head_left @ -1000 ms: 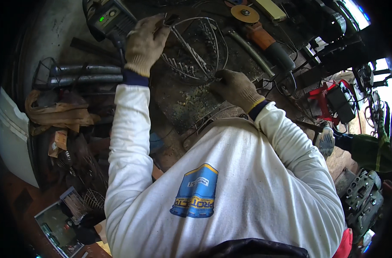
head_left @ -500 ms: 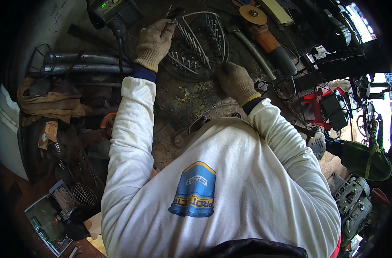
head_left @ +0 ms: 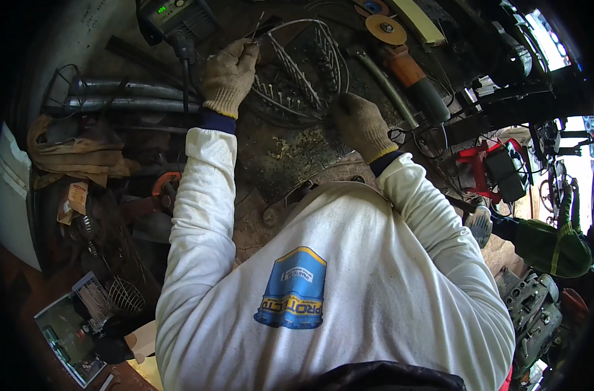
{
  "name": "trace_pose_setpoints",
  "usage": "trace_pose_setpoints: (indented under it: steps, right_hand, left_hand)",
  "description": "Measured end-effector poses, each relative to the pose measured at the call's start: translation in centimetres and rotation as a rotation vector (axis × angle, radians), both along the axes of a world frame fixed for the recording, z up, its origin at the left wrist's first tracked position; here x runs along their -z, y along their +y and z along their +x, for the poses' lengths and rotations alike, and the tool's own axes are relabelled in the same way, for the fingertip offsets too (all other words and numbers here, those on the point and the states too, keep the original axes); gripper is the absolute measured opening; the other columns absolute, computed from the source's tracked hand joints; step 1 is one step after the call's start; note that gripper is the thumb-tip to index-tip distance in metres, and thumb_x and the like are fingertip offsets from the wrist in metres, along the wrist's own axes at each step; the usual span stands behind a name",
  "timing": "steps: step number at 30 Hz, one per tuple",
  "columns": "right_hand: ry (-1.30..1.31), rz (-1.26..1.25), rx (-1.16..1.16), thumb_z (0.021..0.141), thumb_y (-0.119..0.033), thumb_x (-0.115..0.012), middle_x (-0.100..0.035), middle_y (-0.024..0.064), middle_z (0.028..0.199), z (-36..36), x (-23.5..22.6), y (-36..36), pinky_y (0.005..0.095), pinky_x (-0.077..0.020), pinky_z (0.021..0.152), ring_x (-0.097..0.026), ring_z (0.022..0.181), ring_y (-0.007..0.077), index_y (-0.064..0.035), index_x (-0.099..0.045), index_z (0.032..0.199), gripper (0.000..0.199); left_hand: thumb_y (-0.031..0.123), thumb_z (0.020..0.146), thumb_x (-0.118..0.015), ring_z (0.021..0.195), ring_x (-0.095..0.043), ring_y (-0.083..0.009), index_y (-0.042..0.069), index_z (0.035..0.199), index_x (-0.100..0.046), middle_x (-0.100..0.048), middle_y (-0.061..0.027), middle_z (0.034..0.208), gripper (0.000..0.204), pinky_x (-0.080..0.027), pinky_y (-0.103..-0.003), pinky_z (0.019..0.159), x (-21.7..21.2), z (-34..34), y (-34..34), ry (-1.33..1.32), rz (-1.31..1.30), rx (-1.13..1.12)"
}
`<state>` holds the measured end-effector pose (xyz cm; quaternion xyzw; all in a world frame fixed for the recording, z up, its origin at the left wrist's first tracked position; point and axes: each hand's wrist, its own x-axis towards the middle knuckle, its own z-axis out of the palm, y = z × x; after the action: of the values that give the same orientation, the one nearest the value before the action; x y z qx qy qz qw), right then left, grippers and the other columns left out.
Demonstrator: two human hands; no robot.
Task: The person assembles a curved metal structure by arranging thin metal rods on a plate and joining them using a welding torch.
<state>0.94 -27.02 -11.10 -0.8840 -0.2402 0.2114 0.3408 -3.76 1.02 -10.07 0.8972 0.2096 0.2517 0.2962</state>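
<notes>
There are two gloves [head_left: 230, 77] [head_left: 362, 125], one wire frame [head_left: 295, 70] and one orange-bodied grinder [head_left: 406, 70].

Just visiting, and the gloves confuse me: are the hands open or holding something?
Left hand: seemingly closed on a thin, straight metal rod.
Right hand: curled by the rounded grey metal frame; grip cannot be told.

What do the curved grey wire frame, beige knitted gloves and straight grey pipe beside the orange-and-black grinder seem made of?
Curved grey wire frame: probably steel, dull; thin bent rods. Beige knitted gloves: likely cotton, possibly blended, matte; ribbed cuffs. Straight grey pipe: apparently bare metal; lengthwise sheen.
</notes>
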Motion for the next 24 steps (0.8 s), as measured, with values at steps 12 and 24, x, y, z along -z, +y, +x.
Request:
trace_pose_setpoints:
  steps: [12, 24]
  right_hand:
    - [0.103, -0.026, 0.02, 0.101, -0.037, -0.054, -0.072, 0.0265, 0.112, 1.1, 2.7, -0.2, 0.0507, -0.0537, 0.097, -0.068, 0.113, 0.0443, -0.0035, -0.071, 0.116, 0.041]
    - [-0.102, -0.01, -0.017, 0.102, -0.036, -0.053, -0.072, 0.0274, 0.107, 0.1, 0.4, -0.2, 0.0548, -0.0538, 0.093, -0.068, 0.107, 0.0472, -0.0039, -0.071, 0.112, 0.039]
  left_hand:
    - [0.034, 0.101, -0.069, 0.082, -0.076, -0.0206, 0.013, 0.113, -0.078, -0.079, -0.0085, 0.09, 0.026, -0.058, -0.034, 0.077, 0.5, 1.3, -0.9, 0.033, -0.136, 0.024]
    - [0.024, 0.101, -0.068, 0.087, -0.074, -0.0165, 0.01, 0.113, -0.078, -0.08, -0.0051, 0.095, 0.021, -0.056, -0.032, 0.079, 1.9, 0.5, 1.6, -0.107, -0.202, 0.12]
